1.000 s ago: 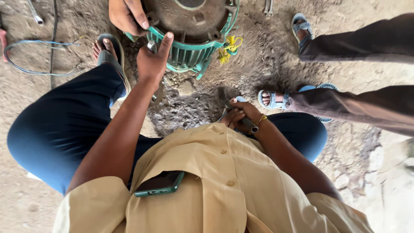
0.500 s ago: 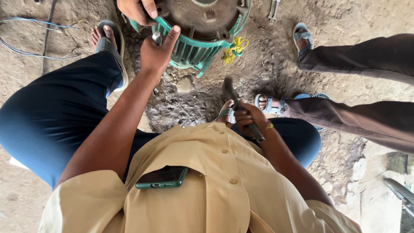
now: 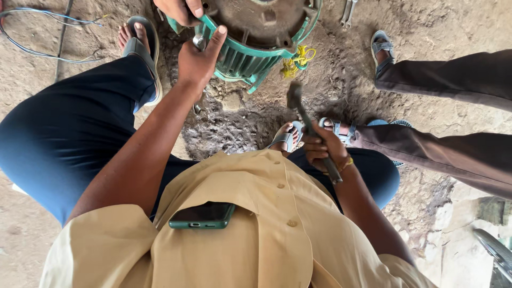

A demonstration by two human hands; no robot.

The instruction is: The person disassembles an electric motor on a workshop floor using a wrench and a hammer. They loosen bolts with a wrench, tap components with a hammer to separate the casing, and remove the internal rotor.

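on the dirt floor (image 3: 64, 32) between the person's knees stands a green finned electric motor (image 3: 256, 48), rusty end face up, set close so both hands can reach it. the left hand (image 3: 197, 61) presses against the motor's rim, fingers spread and thumb up, apparently steadying a small metal piece (image 3: 199, 42) at the edge; whether it grips that piece cannot be told. the right hand (image 3: 322, 149) is closed around the handle of a hammer (image 3: 309, 125), head raised and pointing toward the motor, held back near the knee. another person's hand (image 3: 178, 9) grips the motor's far rim, seemingly bracing it. yellow wires (image 3: 298, 58) trail from its side, and spanners (image 3: 348, 12) lie beyond.
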